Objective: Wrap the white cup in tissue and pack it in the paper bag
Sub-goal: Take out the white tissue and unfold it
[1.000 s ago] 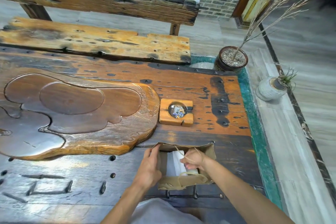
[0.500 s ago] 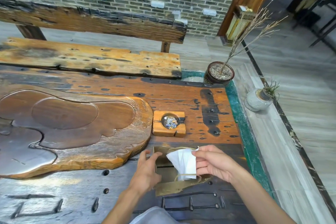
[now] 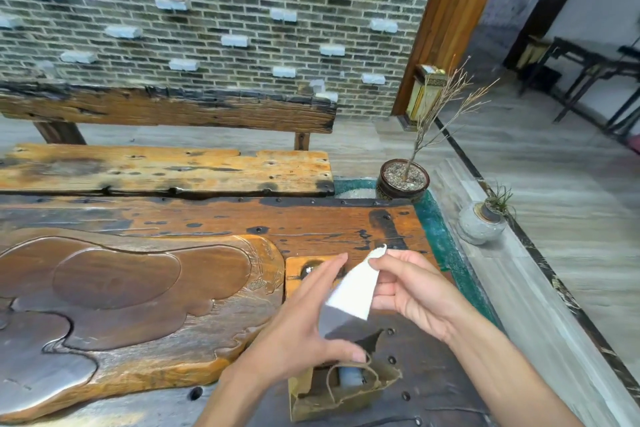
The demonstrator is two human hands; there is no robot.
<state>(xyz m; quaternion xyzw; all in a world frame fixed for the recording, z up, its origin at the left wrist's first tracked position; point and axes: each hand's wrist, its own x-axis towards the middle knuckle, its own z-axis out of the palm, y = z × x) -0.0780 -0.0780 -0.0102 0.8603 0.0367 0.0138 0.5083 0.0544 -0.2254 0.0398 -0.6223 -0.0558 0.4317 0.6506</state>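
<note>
A white sheet of tissue hangs in the air above the table. My right hand pinches its top corner between thumb and forefinger. My left hand is raised beside the sheet, its fingers touching the sheet's left edge. Below my hands a small brown paper bag stands open near the table's front edge, its twine handles drooping. Something white shows inside the bag, perhaps the cup; I cannot tell.
A wooden ashtray block sits just behind my hands. A large carved wooden tea tray fills the table's left. A potted dry branch and a small grey vase stand at the right, beyond the table's edge.
My right hand has lifted the tissue up out of the bag. My left hand left the bag's rim and rose to the sheet. The camera tilted upward.
</note>
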